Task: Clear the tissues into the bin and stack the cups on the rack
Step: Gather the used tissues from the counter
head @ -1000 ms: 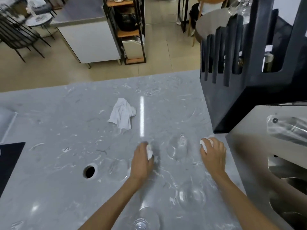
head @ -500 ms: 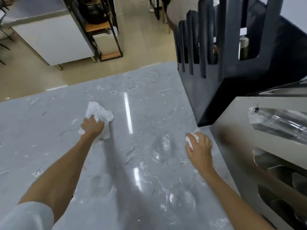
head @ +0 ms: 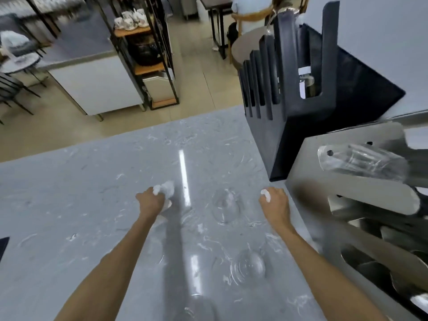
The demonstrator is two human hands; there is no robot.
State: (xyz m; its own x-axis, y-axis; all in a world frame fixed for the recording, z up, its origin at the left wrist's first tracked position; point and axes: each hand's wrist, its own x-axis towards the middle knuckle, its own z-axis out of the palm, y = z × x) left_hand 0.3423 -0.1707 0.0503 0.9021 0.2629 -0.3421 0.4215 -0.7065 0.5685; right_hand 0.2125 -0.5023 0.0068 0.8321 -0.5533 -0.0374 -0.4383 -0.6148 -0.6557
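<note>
Here | both fists closed: left hand (head: 150, 201) wads tissue (head: 165, 189) | right hand (head: 275, 202) hides tissue scrap (head: 265, 195)

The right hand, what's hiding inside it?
A bit of white tissue pokes out of the closed right hand. The rest is covered by the fingers, so its full size is hidden.

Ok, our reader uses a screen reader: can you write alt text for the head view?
Two bare hands over a grey marble counter, the left hand and right hand each closed on a crumpled white tissue. Clear glass cups stand between them, beside a black rack.
</note>
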